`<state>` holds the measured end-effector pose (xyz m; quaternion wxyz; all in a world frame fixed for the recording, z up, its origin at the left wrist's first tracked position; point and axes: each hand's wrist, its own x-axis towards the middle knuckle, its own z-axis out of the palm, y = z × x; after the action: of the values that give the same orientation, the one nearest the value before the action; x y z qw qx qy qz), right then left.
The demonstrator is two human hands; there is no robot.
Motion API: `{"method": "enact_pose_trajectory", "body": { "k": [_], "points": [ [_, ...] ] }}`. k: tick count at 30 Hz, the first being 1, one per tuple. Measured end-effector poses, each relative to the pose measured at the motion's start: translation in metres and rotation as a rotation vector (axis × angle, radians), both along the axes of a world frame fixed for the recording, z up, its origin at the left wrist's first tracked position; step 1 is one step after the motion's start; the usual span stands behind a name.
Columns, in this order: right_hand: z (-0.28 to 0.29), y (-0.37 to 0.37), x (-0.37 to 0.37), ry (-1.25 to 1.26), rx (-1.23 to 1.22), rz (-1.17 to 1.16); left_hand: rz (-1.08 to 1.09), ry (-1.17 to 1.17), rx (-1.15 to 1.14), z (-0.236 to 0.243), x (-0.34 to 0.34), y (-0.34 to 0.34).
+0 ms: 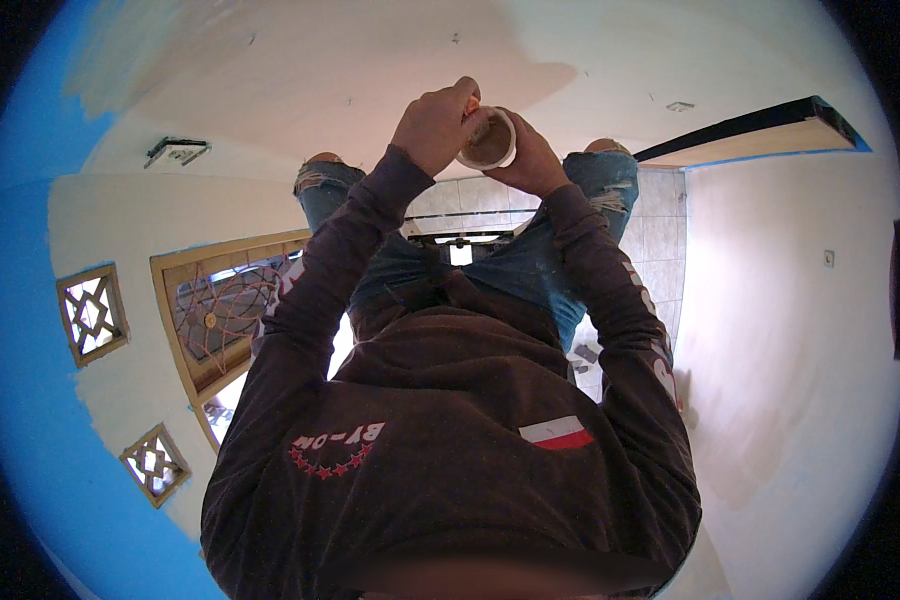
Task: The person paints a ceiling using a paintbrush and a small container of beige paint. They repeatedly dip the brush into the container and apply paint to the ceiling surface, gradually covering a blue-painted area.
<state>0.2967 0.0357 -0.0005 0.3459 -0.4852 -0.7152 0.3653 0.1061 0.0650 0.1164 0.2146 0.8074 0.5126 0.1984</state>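
Forearms (358, 228) angled inward, left grip (435, 130) pinches an orange object (472, 104) beside the white cup (511, 142) right grip (533, 163) clasps.

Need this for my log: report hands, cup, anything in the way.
Right hand gripping white cup. Left hand at its rim, pinching small orange item. Cup's inside looks brownish. Left fingers partly hiding orange item.

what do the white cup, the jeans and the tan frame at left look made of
White cup: probably plastic with a smooth finish, going by its thin, even rim; coated paper is possible.
Jeans: denim, faded blue, with pale frayed threads at the torn knees.
Tan frame: likely wood, from its brown tone and straight boards; varnish or paint is unclear.
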Motion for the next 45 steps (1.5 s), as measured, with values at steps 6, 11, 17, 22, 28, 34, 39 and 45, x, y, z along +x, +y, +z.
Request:
{"method": "enact_pose_trajectory", "body": {
  "k": [6,11,17,22,28,34,39,45],
  "points": [
    [0.005,0.0,0.0,0.001,-0.006,-0.001,-0.005,-0.029,0.029,0.0,-0.002,0.0],
    [0.006,0.0,0.001,0.021,-0.012,-0.006,0.037,-0.059,0.039,0.006,-0.007,0.0],
    [0.003,0.0,0.001,0.071,-0.003,-0.02,0.072,-0.135,0.02,0.016,-0.014,-0.004],
    [0.004,0.0,0.0,0.063,0.007,-0.007,0.064,-0.083,-0.02,0.005,-0.009,-0.006],
    [0.006,0.0,0.0,0.046,0.001,-0.023,0.038,-0.08,-0.001,-0.003,-0.004,-0.007],
    [0.002,0.0,0.002,0.067,0.012,-0.026,0.072,-0.114,0.012,0.008,-0.009,-0.006],
    [-0.002,0.002,0.003,0.054,0.033,-0.023,0.105,-0.098,0.041,0.018,-0.015,-0.005],
    [0.006,0.0,0.002,0.063,0.007,-0.034,0.169,-0.176,0.042,0.016,-0.025,-0.004]
  ]
}}
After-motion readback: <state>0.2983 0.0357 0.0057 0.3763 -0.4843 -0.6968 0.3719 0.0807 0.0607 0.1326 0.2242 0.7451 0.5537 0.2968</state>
